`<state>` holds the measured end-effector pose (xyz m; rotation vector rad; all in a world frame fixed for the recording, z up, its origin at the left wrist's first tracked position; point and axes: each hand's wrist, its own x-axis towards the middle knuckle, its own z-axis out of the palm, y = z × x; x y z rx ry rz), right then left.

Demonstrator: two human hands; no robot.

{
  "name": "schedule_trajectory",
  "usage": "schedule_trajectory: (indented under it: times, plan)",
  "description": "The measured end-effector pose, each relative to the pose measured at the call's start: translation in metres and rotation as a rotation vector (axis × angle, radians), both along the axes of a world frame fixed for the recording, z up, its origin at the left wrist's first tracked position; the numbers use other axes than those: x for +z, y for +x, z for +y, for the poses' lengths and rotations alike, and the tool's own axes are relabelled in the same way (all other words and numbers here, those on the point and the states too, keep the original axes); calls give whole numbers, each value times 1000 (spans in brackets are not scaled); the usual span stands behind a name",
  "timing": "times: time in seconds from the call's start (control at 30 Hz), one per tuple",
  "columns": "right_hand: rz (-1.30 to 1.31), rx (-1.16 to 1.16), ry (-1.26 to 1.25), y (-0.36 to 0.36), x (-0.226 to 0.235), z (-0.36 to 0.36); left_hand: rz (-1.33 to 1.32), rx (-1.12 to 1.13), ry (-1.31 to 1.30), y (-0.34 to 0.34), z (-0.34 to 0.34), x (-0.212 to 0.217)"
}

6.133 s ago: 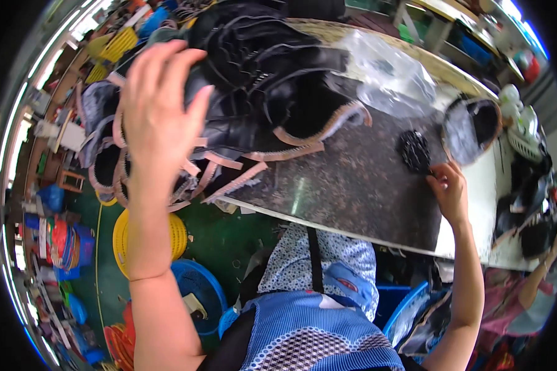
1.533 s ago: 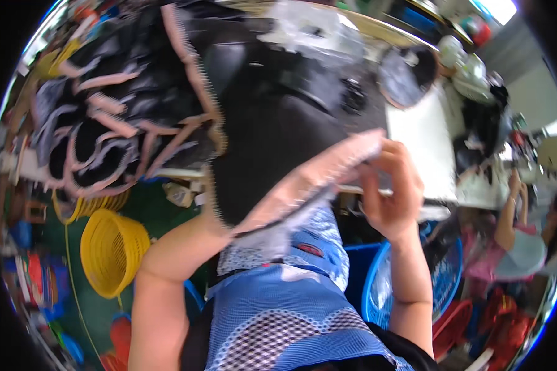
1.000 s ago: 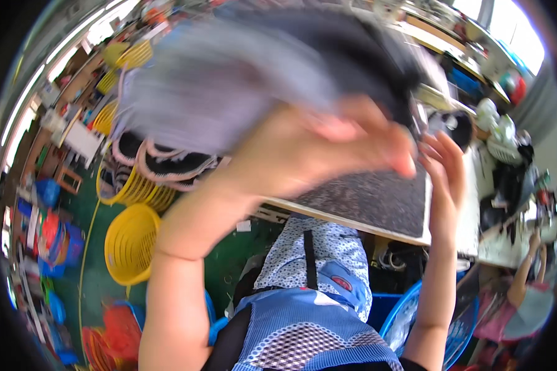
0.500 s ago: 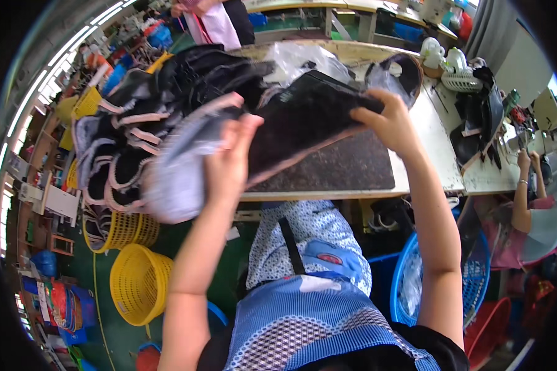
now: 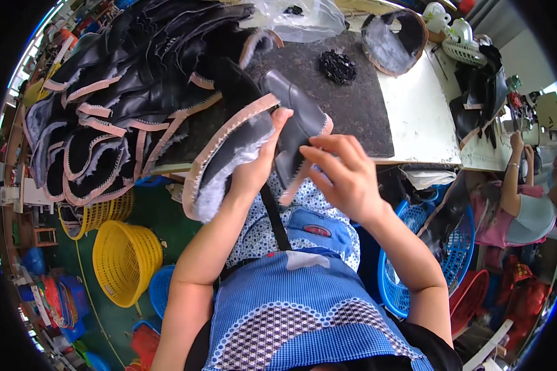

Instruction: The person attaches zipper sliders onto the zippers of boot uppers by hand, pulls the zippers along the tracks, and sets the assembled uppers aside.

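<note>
A black leather boot upper [image 5: 301, 106] with grey fleece lining and a pink, zigzag-stitched edge is in front of me at the table's near edge. My left hand [image 5: 254, 173] grips it at the fleecy opening, thumb up along the pink rim. Close by on its right side is my right hand [image 5: 346, 176], fingers spread, with the fingertips at the stitched edge. Whether they press on that edge is hard to tell. To the left lies a big heap of similar boot uppers [image 5: 148, 74], their pink edges toward me.
A dark mat [image 5: 365, 117] covers part of the white table [image 5: 418, 123], bearing a crumpled black bundle [image 5: 337, 67]. Behind are a clear plastic bag [image 5: 303, 21] and a round fleece-lined piece [image 5: 393, 43]. Yellow [image 5: 120, 266] and blue baskets [image 5: 390, 278] stand below. Another person [image 5: 513, 204] sits at right.
My right hand has let go of the upper's far end and come down and left to its stitched edge. The upper, stretched across the mat before, is now drawn in nearer to me.
</note>
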<state>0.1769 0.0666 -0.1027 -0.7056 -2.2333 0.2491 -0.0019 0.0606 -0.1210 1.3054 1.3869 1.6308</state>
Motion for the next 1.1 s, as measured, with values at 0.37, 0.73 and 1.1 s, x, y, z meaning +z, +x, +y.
schedule_trajectory:
  times: [0.37,0.73,1.1]
  plan:
    - [681,-164,-907,-5,2,-14,219,-87,-94,27,20,21]
    - [1047,113,-1382,8,16,12,47,-399,-250,6,-22,66]
    - [867,47,-1031,-12,26,29,-123,-702,-119,-27,-17,77]
